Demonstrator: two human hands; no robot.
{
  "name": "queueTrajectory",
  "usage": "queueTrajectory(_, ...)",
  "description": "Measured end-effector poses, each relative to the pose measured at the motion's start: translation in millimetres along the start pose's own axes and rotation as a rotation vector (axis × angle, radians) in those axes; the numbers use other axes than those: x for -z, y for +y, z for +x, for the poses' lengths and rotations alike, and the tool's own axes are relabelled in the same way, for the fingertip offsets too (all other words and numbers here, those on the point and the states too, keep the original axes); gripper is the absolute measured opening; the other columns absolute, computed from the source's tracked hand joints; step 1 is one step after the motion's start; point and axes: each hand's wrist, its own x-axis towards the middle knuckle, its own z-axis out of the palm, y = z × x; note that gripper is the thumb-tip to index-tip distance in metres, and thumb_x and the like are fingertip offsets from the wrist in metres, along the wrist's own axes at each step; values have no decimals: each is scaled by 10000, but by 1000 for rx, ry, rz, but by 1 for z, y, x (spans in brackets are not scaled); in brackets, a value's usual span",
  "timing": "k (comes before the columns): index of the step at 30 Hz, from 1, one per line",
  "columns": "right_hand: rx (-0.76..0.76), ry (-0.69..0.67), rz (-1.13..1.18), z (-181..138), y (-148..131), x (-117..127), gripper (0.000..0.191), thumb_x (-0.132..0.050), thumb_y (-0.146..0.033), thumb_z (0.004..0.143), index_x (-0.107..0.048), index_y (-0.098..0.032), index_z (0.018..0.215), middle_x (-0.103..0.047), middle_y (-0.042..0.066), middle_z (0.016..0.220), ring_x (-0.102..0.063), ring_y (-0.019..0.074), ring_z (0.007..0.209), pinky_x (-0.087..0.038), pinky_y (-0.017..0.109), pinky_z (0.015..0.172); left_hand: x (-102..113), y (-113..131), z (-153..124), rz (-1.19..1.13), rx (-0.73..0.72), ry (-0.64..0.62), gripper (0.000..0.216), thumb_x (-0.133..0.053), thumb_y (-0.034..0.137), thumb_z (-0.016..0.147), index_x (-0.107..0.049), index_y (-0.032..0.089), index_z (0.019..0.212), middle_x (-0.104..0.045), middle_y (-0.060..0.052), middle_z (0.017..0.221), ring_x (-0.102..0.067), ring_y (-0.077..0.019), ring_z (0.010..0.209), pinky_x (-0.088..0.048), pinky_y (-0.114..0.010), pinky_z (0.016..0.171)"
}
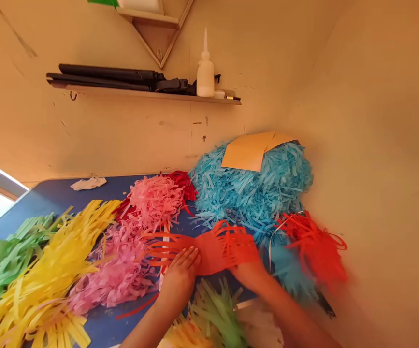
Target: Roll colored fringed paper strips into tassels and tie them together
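A strip of orange fringed tissue paper (209, 246) lies across the blue table (60, 195) in front of me. My left hand (180, 275) rests flat on its left part, fingers stretched out and together. My right hand (247, 270) lies under or behind the strip's right part; its fingers are hidden by the paper. More orange fringe (314, 246) trails off to the right, blurred.
Piles of fringed paper lie around: blue (252, 188) with tan card sheets (249, 152) on top, pink (137, 232), yellow (50, 270), green (2, 256), light green (216, 314). A wall shelf carries a white glue bottle (205, 72) and black tools (115, 77). Plywood walls close the back and right.
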Motion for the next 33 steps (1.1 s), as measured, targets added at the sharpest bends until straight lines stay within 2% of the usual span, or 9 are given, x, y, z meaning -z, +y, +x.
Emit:
queueTrajectory(2, -117, 1, -48, -19, 32, 25, 262, -518, -279, 919, -679, -211, 1114, -672, 126, 1147, -608, 296, 1085, -474, 442, 924, -13, 9, 1, -68, 43, -118, 462, -436, 40, 819, -668, 152, 1203, -667, -115, 1277, -617, -249, 1193, -498, -420, 1014)
queueTrajectory(4, -303, 168, -130, -32, 43, 47, 260, -444, -296, 939, -688, -205, 936, -706, 115, 924, -656, 290, 866, -510, 424, 757, -15, 15, 3, -109, 99, -212, 459, -452, 43, 819, -655, 126, 1222, -646, -137, 1301, -601, -267, 1215, -496, -434, 1018)
queueTrajectory(7, -217, 468, -114, -37, 14, 55, 198, -465, -295, 937, -637, -216, 881, -695, 105, 880, -642, 280, 855, -487, 424, 771, -6, 18, 9, -134, 161, -288, 442, -476, 63, 830, -644, 110, 1236, -626, -155, 1322, -583, -305, 1233, -486, -480, 1014)
queueTrajectory(8, -70, 421, -38, -33, -2, 49, 154, -481, -251, 927, -632, -224, 920, -700, 93, 920, -641, 261, 898, -476, 416, 824, -3, 18, 12, -146, 172, -298, 427, -484, 76, 840, -647, 120, 1232, -630, -152, 1318, -582, -311, 1232, -479, -492, 1015)
queueTrajectory(11, 318, -37, 167, -11, -41, 19, 300, -568, -199, 850, -590, -209, 1150, -666, 96, 1186, -599, 238, 1102, -367, 440, 1035, 7, 16, 17, -204, 193, -294, 361, -496, 117, 874, -672, 165, 1186, -672, -126, 1265, -605, -300, 1201, -438, -520, 1045)
queueTrajectory(13, 327, -238, 211, 7, -44, -1, 349, -628, -187, 823, -586, -190, 1170, -677, 88, 1184, -611, 234, 1087, -333, 432, 1048, 12, 12, 16, -258, 205, -279, 325, -491, 132, 892, -689, 189, 1143, -708, -103, 1206, -631, -281, 1161, -405, -533, 1068)
queueTrajectory(16, 205, -374, 213, 25, -26, -16, 98, -611, -168, 900, -658, -206, 976, -738, 16, 943, -657, 185, 883, -372, 354, 907, 18, 6, 12, -331, 243, -250, 288, -480, 149, 907, -715, 207, 1063, -749, -78, 1101, -665, -257, 1082, -427, -504, 1036)
queueTrajectory(23, -58, -298, 102, 37, -17, -23, 153, -587, -231, 958, -687, -216, 844, -719, -25, 805, -639, 158, 776, -335, 301, 791, 15, -8, 18, -230, 489, -249, 255, -476, 247, 936, -707, 234, 1042, -771, -63, 941, -701, -229, 894, -457, -426, 911)
queueTrajectory(33, -81, -217, 12, 37, -21, -39, 195, -604, -296, 942, -662, -205, 780, -666, 1, 830, -596, 172, 799, -290, 325, 799, 15, -7, 35, -88, 548, -366, 320, -465, 319, 926, -716, 204, 766, -732, -86, 737, -676, -271, 803, -385, -428, 823)
